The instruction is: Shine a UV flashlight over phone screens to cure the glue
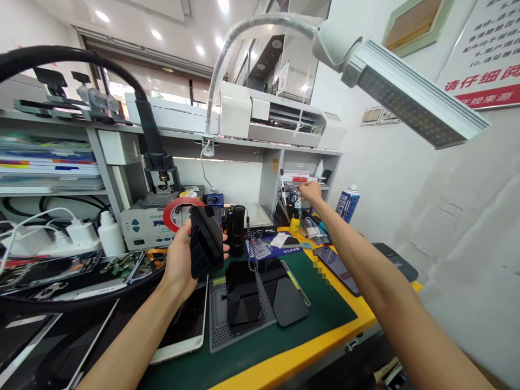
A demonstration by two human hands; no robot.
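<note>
1. The left hand (179,260) is closed around a black phone (207,244). The thumb lies on the near edge and the fingertips come around the far edge.
2. The right hand (311,191) is stretched far forward, at the tool holders under the back shelf, just above a small yellow bottle (295,221). Its fingers are bent loosely. One cannot tell whether it grips something there, because the fingertips are too small to see.
3. The black phone is glossy and dark, with no lit screen. It is held in the air above the surface (325,319), in front of a red tape roll (179,208) and just beside a black cylinder (236,227).
4. The long axis of the phone stands almost upright, with only a small tilt. One short end points up and the other points down to the surface. The broad dark face is turned to the camera and a little to the right.
5. Below the phone, a grey perforated pad (219,330) lies on the green mat and carries two other dark phones (242,295), which lie flat.
6. A blue spray can (348,203) stands well to the right of the right hand.
</note>
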